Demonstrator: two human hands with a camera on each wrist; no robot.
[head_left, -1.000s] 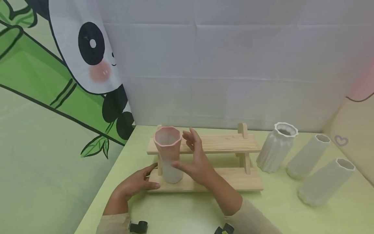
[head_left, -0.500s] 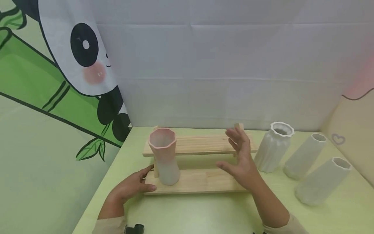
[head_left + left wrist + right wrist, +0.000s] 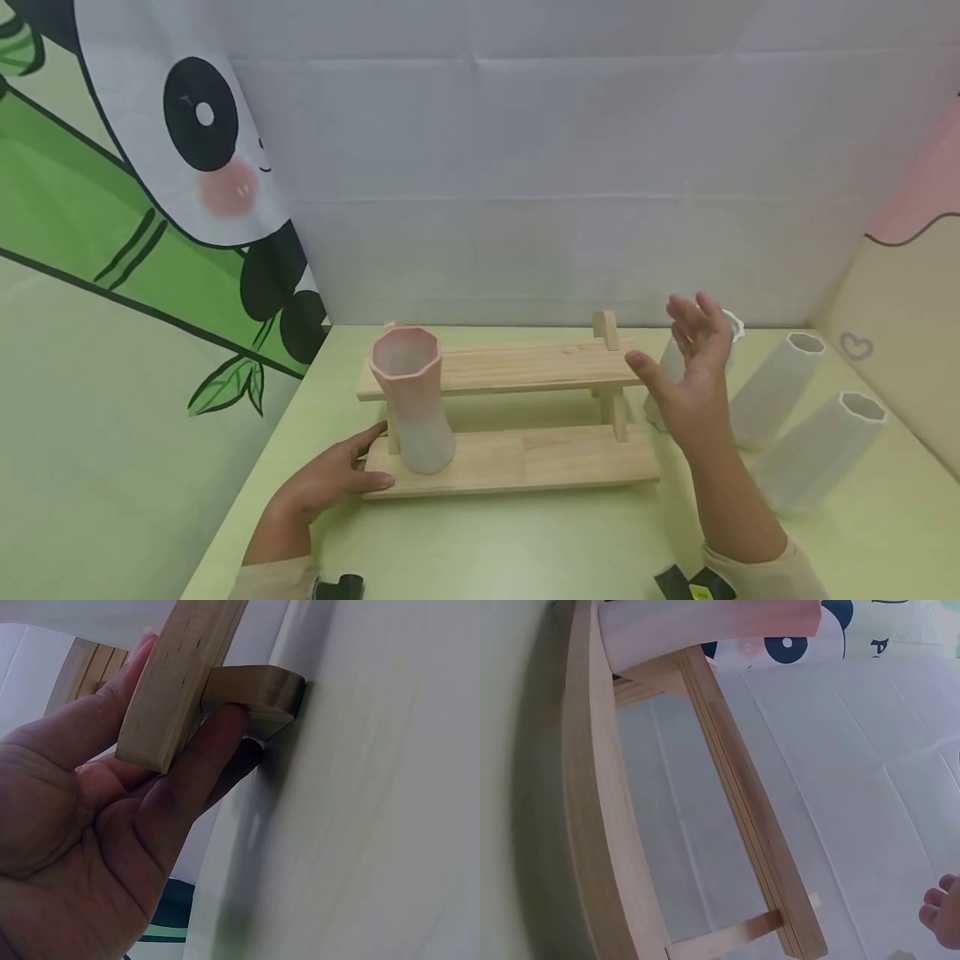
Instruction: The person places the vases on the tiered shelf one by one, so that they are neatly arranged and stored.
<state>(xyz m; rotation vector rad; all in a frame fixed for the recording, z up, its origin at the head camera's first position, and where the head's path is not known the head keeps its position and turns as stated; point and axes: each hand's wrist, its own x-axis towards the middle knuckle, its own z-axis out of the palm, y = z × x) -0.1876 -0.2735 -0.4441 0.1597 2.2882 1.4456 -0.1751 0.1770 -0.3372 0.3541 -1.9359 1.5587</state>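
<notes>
A two-tier wooden rack [image 3: 540, 454] stands on the table. My left hand [image 3: 330, 479] grips the left end of its lower board, thumb on top and fingers beneath. In the left wrist view, the board's end [image 3: 172, 690] lies between thumb and fingers. A pink-rimmed white vase [image 3: 408, 400] stands upright on that board's left part. My right hand [image 3: 693, 392] is raised with fingers spread, holding nothing. It overlaps a fluted white vase [image 3: 670, 360] to the rack's right and hides much of it. Only a few fingertips [image 3: 939, 907] show in the right wrist view.
Two more white vases stand at the right, one farther back [image 3: 776, 387] and one nearer [image 3: 821, 454]. Behind the table hangs a pale cloth wall [image 3: 540, 183]. A panda print [image 3: 202, 117] covers the left side.
My right hand has moved away from the pink-rimmed vase, rightward across the rack to the fluted white vase. My left hand keeps its grip, and the pink-rimmed vase stays in place.
</notes>
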